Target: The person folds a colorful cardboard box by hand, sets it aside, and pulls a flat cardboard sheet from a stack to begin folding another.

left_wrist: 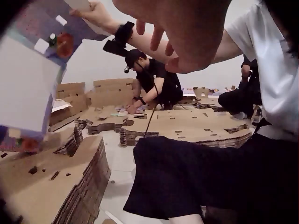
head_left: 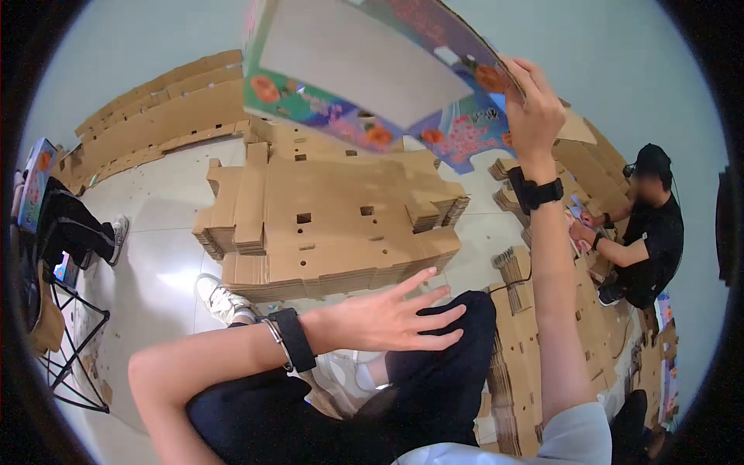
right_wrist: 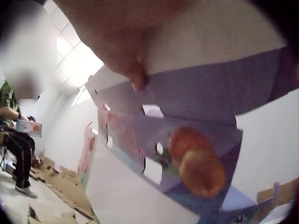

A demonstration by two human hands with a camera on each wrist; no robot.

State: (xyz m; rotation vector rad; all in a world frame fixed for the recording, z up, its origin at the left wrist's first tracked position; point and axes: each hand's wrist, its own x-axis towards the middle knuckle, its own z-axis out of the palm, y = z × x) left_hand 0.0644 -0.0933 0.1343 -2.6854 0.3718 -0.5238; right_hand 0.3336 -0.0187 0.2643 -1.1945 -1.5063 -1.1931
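My right hand [head_left: 535, 116], raised at upper right, grips the edge of a printed cardboard sheet [head_left: 356, 62]. A large pale panel fills its middle, and the purple, blue and green border carries orange and pink flower prints. In the right wrist view, a fingertip [right_wrist: 138, 81] lies against the sheet's purple border [right_wrist: 196, 98], which has small cut-out slots. My left hand [head_left: 387, 318] hovers over my lap with its fingers spread, holding nothing. Below the sheet, a stack of flat brown die-cut cardboard [head_left: 333, 186] lies on the floor in front of me.
More brown cardboard piles [head_left: 535, 341] lie along my right side, and others [head_left: 163, 116] lean at the back left. A person in black [head_left: 655, 225] squats at right, handling a printed piece. Another person's leg [head_left: 85, 221] and a folding stool [head_left: 77, 349] are at left.
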